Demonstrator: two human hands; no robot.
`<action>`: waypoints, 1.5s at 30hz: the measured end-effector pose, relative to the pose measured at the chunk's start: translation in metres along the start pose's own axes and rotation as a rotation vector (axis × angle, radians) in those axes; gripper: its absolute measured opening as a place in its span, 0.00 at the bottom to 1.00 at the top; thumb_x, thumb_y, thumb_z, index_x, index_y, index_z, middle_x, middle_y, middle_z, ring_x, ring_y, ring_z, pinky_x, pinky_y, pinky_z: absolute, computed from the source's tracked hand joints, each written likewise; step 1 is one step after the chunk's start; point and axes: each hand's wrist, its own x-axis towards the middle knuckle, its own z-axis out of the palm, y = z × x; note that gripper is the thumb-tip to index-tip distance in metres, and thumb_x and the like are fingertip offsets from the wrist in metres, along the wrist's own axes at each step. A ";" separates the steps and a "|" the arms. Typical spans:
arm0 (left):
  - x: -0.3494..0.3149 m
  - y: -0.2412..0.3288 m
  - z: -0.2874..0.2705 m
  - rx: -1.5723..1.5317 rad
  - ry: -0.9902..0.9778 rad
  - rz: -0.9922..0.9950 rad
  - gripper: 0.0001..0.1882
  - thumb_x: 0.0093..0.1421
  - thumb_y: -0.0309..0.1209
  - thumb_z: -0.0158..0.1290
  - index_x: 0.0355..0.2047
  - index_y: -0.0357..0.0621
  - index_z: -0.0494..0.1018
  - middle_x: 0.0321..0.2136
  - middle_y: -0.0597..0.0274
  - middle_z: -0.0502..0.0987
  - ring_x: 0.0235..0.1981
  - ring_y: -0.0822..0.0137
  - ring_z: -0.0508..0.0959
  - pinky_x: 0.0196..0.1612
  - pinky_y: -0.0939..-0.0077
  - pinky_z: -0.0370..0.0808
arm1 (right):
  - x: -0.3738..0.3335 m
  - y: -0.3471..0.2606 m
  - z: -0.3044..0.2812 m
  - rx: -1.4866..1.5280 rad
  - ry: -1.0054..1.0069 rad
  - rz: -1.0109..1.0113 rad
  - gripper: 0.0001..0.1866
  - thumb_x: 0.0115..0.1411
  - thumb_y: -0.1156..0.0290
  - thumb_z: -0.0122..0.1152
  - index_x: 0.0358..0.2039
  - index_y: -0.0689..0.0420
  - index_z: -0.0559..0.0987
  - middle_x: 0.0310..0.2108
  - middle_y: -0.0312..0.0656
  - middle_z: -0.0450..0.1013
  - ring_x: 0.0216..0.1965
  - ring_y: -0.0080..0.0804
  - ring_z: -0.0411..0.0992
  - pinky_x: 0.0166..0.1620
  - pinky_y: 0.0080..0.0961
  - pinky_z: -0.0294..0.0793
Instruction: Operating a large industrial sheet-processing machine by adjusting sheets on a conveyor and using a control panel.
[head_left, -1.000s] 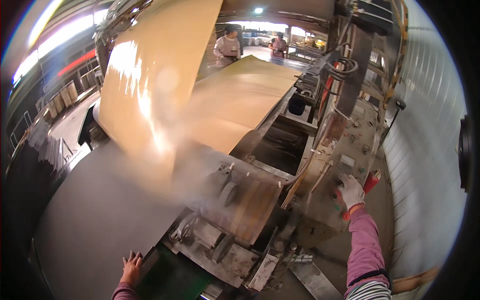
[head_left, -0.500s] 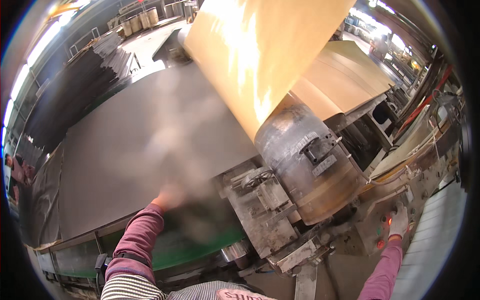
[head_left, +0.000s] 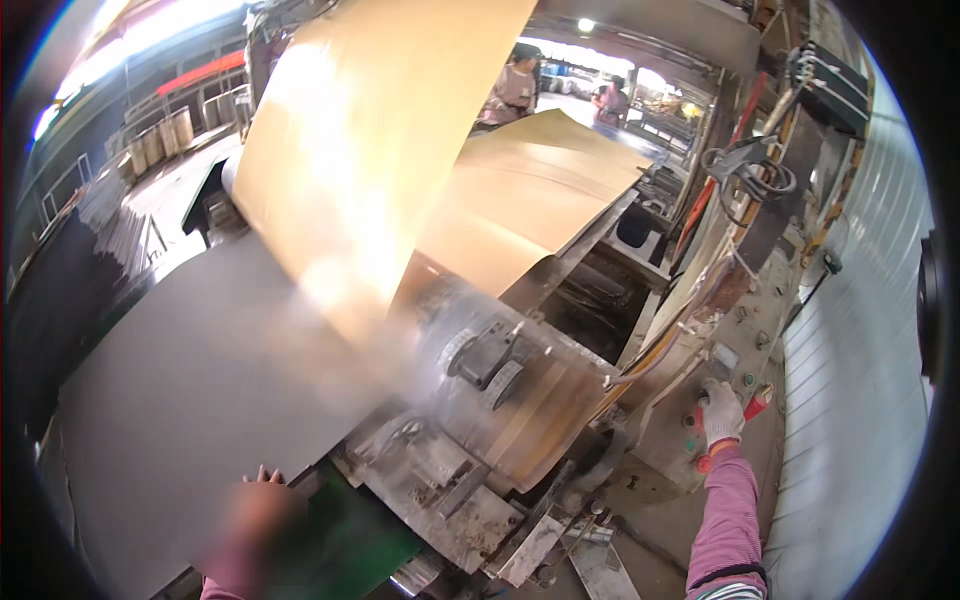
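Note:
My left hand (head_left: 258,498) is blurred, with its fingertips showing spread at the near edge of a wide dark grey sheet (head_left: 185,390). It holds nothing that I can see. On the right, my right hand (head_left: 723,414), in a pale glove, is at a sloped control panel (head_left: 651,446). Its fingers are curled around a dark control knob (head_left: 711,387), which they partly cover. A red button (head_left: 704,464) and several green ones sit around the glove. Between the hands stands a large metal roller (head_left: 480,375), with a glossy tan sheet (head_left: 370,130) rising from it.
A green belt (head_left: 345,540) runs beneath the grey sheet. Metal brackets and a gear mechanism (head_left: 430,480) flank the roller. More tan sheet (head_left: 535,190) lies behind it. Cables (head_left: 750,180) hang at the right beside a pale ribbed wall (head_left: 850,400). Two people (head_left: 515,85) stand far back.
The view has swung to the right, so the machine appears farther left. My left hand is now lower, at the sheet's near edge. My right hand stays at the control panel.

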 end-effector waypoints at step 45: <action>-0.025 0.063 -0.047 -0.037 0.031 -0.424 0.34 0.60 0.59 0.36 0.63 0.59 0.53 0.66 0.59 0.44 0.66 0.42 0.39 0.56 0.28 0.46 | 0.007 0.006 0.001 0.066 0.044 -0.024 0.18 0.48 0.71 0.58 0.43 0.48 0.75 0.37 0.44 0.70 0.40 0.44 0.70 0.42 0.36 0.71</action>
